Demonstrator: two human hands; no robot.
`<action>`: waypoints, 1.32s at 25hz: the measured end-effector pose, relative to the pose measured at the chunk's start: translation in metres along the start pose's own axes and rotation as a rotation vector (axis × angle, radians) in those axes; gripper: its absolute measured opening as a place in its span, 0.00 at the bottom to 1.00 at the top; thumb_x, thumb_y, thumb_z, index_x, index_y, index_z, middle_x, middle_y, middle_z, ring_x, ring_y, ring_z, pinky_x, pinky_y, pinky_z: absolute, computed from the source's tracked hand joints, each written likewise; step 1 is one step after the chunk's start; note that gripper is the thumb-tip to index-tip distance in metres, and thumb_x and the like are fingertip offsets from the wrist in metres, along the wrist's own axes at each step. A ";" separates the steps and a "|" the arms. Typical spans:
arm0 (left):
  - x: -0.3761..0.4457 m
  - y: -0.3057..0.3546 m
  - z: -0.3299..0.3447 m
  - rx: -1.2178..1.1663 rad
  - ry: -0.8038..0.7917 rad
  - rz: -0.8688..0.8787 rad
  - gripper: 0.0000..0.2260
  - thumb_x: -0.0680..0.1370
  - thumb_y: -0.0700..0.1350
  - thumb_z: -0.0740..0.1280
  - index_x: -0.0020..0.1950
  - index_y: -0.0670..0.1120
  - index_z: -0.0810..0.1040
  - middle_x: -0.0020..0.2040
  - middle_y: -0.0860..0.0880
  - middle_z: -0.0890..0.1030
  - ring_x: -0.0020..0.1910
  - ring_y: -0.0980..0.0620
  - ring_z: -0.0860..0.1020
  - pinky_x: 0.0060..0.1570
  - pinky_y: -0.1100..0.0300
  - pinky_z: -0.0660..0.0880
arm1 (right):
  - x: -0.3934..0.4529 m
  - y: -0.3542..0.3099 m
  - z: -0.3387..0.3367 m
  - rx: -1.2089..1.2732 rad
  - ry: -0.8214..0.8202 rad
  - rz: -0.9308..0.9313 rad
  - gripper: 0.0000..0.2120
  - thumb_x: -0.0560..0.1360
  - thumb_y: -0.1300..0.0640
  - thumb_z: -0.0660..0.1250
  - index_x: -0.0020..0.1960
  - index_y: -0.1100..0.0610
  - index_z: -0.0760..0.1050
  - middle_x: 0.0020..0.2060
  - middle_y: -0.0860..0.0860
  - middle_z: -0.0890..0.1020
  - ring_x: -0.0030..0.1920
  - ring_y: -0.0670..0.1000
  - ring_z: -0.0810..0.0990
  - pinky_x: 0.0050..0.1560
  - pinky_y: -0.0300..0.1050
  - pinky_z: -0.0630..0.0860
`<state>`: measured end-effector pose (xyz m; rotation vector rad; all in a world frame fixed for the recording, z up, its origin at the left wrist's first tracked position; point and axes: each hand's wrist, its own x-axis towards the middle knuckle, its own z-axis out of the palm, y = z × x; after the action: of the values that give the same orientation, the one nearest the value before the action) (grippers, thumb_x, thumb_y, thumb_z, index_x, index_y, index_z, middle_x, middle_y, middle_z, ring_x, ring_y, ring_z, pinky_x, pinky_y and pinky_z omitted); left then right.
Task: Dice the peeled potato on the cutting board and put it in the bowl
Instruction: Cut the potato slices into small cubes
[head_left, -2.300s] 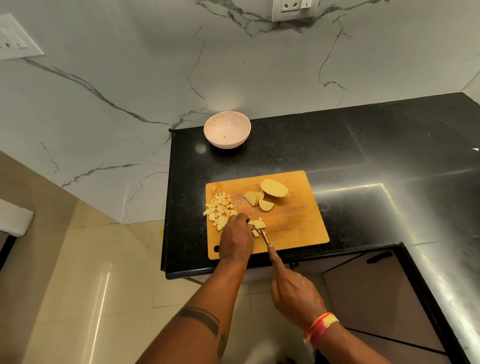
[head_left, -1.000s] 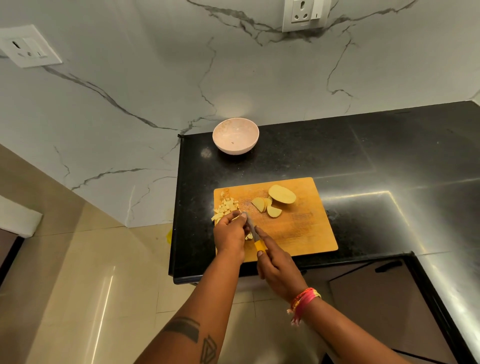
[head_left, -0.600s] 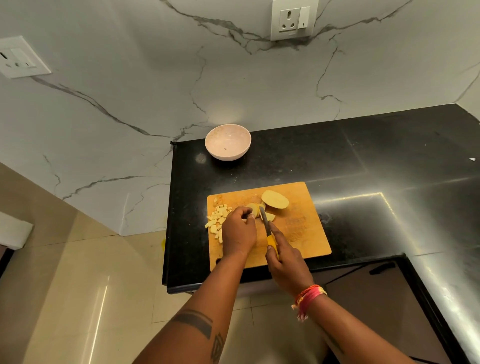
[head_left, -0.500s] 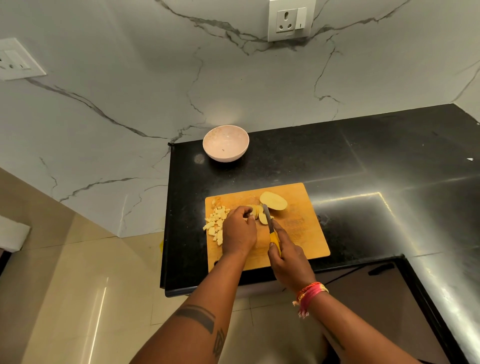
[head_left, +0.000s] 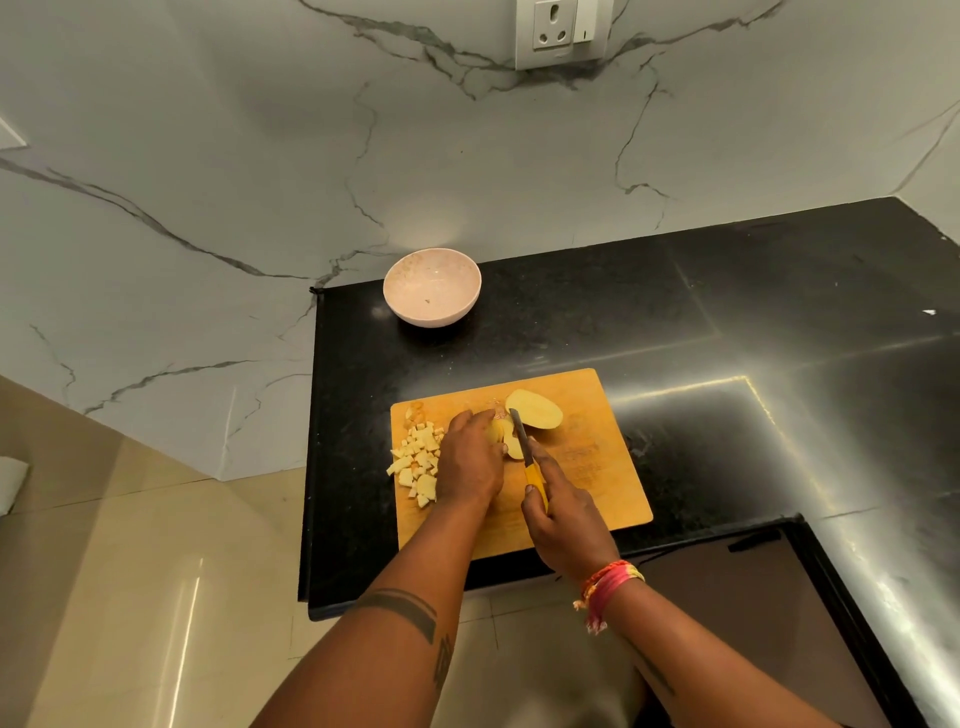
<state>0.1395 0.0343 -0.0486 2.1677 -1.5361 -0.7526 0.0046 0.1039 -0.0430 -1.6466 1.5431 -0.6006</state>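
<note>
Head view. Board (head_left: 597, 467): rectangular, wooden, orange-brown, rounded corners, laid flat on the worktop (head_left: 727, 322) near its front edge. Dice (head_left: 415, 460): small pale-yellow cubes, heaped loosely at the board's left edge. Slices (head_left: 506, 441): thin, pale, overlapping, pinned at mid-board by the left hand (head_left: 470, 460), whose fingers are curled down onto them. Half (head_left: 535, 413): smooth oval potato piece, lying flat at the board's far side, just right of the blade tip. Knife (head_left: 527, 457): narrow grey blade, yellow handle, held in the right hand (head_left: 563, 525), the grip closed round the handle with the forefinger laid along it; blade set against the slices. Bowl (head_left: 431, 293): round, pale pink, matt, set at the worktop's far left corner, well apart from the board; no potato is seen in it. Worktop: black polished stone, speckled, reflective. Wall (head_left: 208, 182): white marble with grey veins; a socket (head_left: 561, 31) is mounted above. Floor (head_left: 130, 597): glossy beige tile.
</note>
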 end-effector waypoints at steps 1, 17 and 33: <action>0.002 -0.001 0.001 -0.007 0.017 0.015 0.24 0.79 0.42 0.71 0.74 0.52 0.72 0.73 0.50 0.71 0.71 0.48 0.70 0.69 0.55 0.69 | 0.001 0.001 0.000 -0.007 -0.003 0.001 0.31 0.82 0.56 0.58 0.81 0.40 0.53 0.27 0.48 0.73 0.25 0.46 0.70 0.28 0.48 0.69; -0.007 -0.001 -0.006 -0.190 0.077 0.133 0.17 0.80 0.38 0.67 0.67 0.51 0.78 0.66 0.52 0.75 0.61 0.53 0.77 0.60 0.61 0.77 | -0.015 0.006 0.002 0.048 -0.009 0.030 0.30 0.82 0.56 0.58 0.80 0.38 0.54 0.27 0.47 0.73 0.25 0.45 0.69 0.27 0.44 0.67; -0.080 -0.034 0.014 -0.012 -0.029 0.186 0.21 0.79 0.41 0.69 0.72 0.48 0.74 0.70 0.52 0.75 0.69 0.50 0.71 0.69 0.58 0.66 | -0.077 0.020 -0.004 -0.201 -0.110 0.079 0.32 0.82 0.51 0.57 0.82 0.40 0.47 0.31 0.48 0.75 0.31 0.49 0.74 0.33 0.49 0.70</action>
<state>0.1356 0.1214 -0.0629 1.9791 -1.7150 -0.7317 -0.0219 0.1787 -0.0440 -1.7266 1.6217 -0.3158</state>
